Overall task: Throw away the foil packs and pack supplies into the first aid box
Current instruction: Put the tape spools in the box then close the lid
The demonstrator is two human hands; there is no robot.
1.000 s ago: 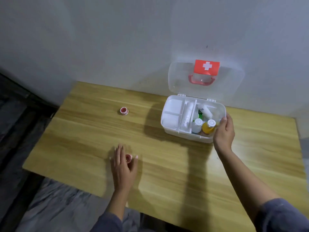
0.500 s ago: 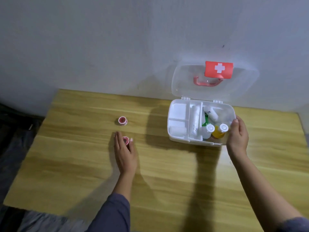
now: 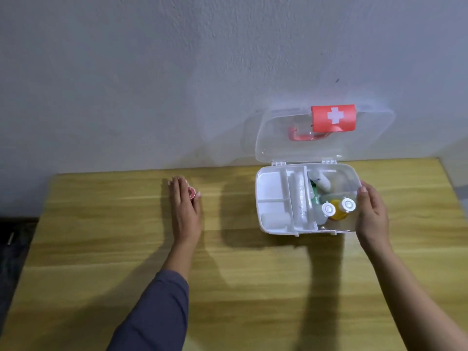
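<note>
The first aid box stands open at the table's far right, its clear lid leaning on the wall. Inside are a white divided tray, a rolled bandage, and two white-capped bottles, one of them yellow. My right hand presses against the box's right wall. My left hand lies on the table to the left of the box, fingers and thumb closed around a small red-and-white tape roll. A second roll seen earlier is hidden, whether under this hand I cannot tell.
The wooden table ends at a grey wall just behind the box. Its left edge drops to a dark floor.
My left hand slid away from me across the table with the small roll, reaching where the far roll lay. That far roll is no longer visible. My right hand stayed on the box.
</note>
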